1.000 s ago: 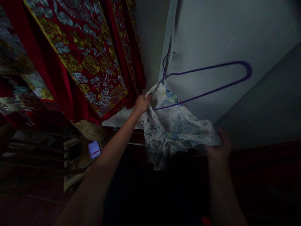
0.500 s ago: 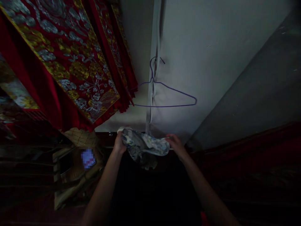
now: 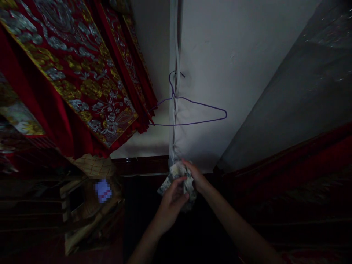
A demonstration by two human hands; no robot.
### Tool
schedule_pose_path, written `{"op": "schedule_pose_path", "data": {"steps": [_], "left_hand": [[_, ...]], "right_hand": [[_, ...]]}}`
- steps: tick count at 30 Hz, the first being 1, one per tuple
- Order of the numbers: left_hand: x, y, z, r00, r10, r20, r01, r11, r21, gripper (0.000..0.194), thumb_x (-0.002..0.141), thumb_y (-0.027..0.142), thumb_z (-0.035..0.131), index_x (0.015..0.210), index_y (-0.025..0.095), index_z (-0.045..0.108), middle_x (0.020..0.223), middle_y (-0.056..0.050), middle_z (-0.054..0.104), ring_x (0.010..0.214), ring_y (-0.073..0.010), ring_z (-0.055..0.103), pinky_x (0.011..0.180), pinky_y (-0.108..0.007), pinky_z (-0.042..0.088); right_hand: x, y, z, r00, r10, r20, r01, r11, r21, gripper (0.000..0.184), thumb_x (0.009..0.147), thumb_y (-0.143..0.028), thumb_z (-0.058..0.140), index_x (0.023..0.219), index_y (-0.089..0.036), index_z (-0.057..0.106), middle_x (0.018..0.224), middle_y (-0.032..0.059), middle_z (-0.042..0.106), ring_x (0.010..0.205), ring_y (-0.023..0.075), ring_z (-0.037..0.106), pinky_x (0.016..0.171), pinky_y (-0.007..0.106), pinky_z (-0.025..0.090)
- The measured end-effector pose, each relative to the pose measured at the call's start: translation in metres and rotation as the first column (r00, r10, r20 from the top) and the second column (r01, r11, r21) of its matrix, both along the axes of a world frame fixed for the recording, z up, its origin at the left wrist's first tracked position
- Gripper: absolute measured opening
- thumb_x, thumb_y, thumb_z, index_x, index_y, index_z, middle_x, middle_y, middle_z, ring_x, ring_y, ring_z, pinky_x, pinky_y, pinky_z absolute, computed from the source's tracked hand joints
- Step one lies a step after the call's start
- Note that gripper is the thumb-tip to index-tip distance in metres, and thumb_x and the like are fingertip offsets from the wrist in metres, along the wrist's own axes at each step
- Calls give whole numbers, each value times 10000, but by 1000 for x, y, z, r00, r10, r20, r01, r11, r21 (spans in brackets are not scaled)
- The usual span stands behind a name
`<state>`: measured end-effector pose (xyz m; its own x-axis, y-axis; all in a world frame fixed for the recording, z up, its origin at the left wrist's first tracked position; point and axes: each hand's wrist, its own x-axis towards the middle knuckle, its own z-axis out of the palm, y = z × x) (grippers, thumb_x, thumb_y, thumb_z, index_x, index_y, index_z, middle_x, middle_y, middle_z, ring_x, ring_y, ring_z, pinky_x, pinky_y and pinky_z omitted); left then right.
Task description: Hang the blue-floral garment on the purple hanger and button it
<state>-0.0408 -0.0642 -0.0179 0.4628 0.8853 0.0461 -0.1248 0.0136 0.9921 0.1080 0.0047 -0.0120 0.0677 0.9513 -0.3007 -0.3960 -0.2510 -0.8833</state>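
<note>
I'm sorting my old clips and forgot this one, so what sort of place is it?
Likely a dim indoor room, perhaps in a home or shrine; I can't tell which. A red cloth embroidered in gold and silver hangs at the left, and a purple wire hanger hangs against a pale wall.

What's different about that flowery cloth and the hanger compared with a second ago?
The floral garment has come off the purple hanger, dropped below it and bunched up. The left hand and right hand have drawn together at it. The hanger, tilted before, hangs roughly level. The embroidered red cloth still hangs at left.
</note>
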Motion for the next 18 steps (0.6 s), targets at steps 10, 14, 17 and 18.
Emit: {"op": "schedule_pose_path", "data": {"steps": [10,14,17,18], "left_hand": [[-35,62,24,977,96,-188,-25,937,348,455,1016,506,426,1305,220,628,1327,-108,644,1264,-253,563,1121,-393,381],[-24,67,19,912,-215,-349,318,908,272,692,976,692,302,942,149,729,872,-84,701,849,-226,637,851,-334,495],[-33,75,15,860,-187,-475,288,946,149,701,910,756,394,665,140,618,598,-8,526,591,-148,470,584,-268,388],[-40,79,17,854,-164,-494,252,961,116,683,902,750,424,639,141,588,577,6,487,571,-132,428,553,-257,347]], "right_hand": [[7,-32,40,762,587,274,-585,805,-101,364,598,-401,846,801,-178,643,681,-23,637,617,126,566,604,242,455],[19,-37,80,316,623,716,-851,519,-76,113,691,-210,731,751,-174,642,679,-40,605,624,111,531,598,220,416],[45,-30,109,354,216,910,-672,735,87,111,727,-116,573,749,-179,662,665,-26,615,612,124,544,591,231,387],[54,-26,119,396,50,917,-564,801,200,132,732,-119,555,761,-182,667,687,-17,632,635,136,564,606,238,396]]}}
